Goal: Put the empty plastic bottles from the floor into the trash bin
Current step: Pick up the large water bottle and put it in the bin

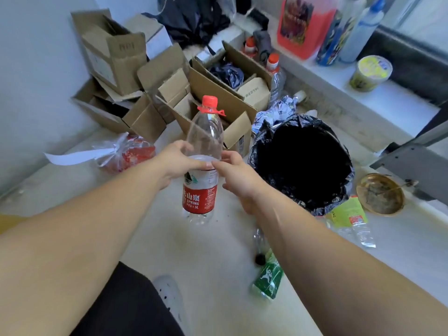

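Near the person, a green-label bottle lies on the pale floor under the right arm. Farther out, both hands meet around the big clear bottle, which stands up tall, red cap on top. The left hand wraps its middle from the left; the right hand pinches it from the right. I think its bottom is off the floor. The trash bin is just to the right, open. Boxes crowd the far side

We cannot see inside the trash bin: all black. Right forearm hides part of the green-labelled bottle. Sill containers cut off at top edge.
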